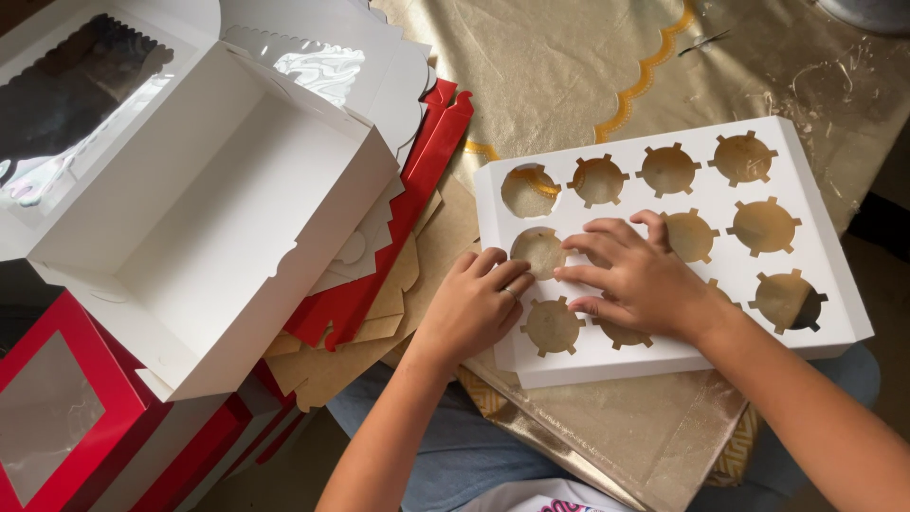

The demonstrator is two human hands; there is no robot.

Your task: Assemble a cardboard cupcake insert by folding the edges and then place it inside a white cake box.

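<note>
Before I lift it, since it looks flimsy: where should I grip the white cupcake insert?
Probably by the folded-down rims on its two short ends, one hand per end, coming in from the sides. The white cupcake insert lies flat, its top riddled with cut holes, so pinching there would likely bend it.

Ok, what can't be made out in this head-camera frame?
- White cardboard insert with round cut-outs: the middle holes are covered by the right hand and left hand.
- Fingertip contact: which tabs the hands press is hidden under the fingers.
- Red windowed box: cut off by the left and bottom edges.
- Open white cardboard box: its window lid is cut off at the left edge, with glare on the film.
- Grey object: cropped by the top edge.
</note>
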